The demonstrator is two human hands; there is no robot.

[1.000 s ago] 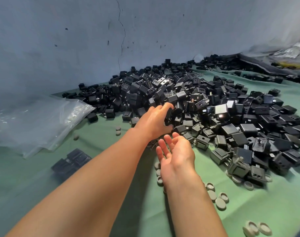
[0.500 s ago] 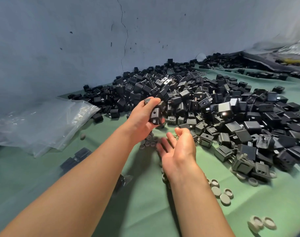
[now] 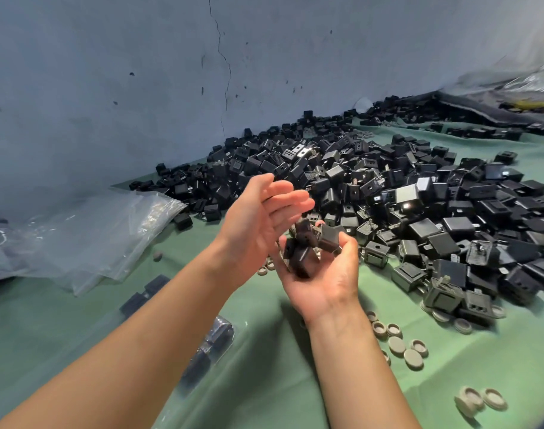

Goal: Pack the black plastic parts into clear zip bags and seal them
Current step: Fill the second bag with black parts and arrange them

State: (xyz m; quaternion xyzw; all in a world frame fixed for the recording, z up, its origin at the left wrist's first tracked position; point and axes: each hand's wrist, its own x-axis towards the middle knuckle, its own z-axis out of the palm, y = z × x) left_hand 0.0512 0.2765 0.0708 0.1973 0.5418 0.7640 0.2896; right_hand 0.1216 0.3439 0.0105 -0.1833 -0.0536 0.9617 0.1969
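I look down on a blue-grey wall (image 3: 109,72) with a thin crack, which rises behind a green cloth (image 3: 496,360). A broad pile (image 3: 388,187) of small black plastic blocks covers the cloth and runs back to the wall. Left of the pile lies a loose heap of empty clear bags (image 3: 78,236), crumpled and overlapping. Two bare forearms reach in toward the pile's near edge. The left hand (image 3: 258,224) hovers just in front of the pile, fingers straight and spread a little, palm turned to the right, holding nothing. The right hand (image 3: 329,283) sits just below it, at the pile's near edge, palm up and cupped, fingers and thumb curled round a handful of parts (image 3: 304,252) that rest jumbled in the palm. Nearer me than the pile, under the left forearm, a filled bag (image 3: 211,345) with dark blocks inside lies flat. Round grey caps (image 3: 403,345) are scattered on the cloth along the pile's near side.
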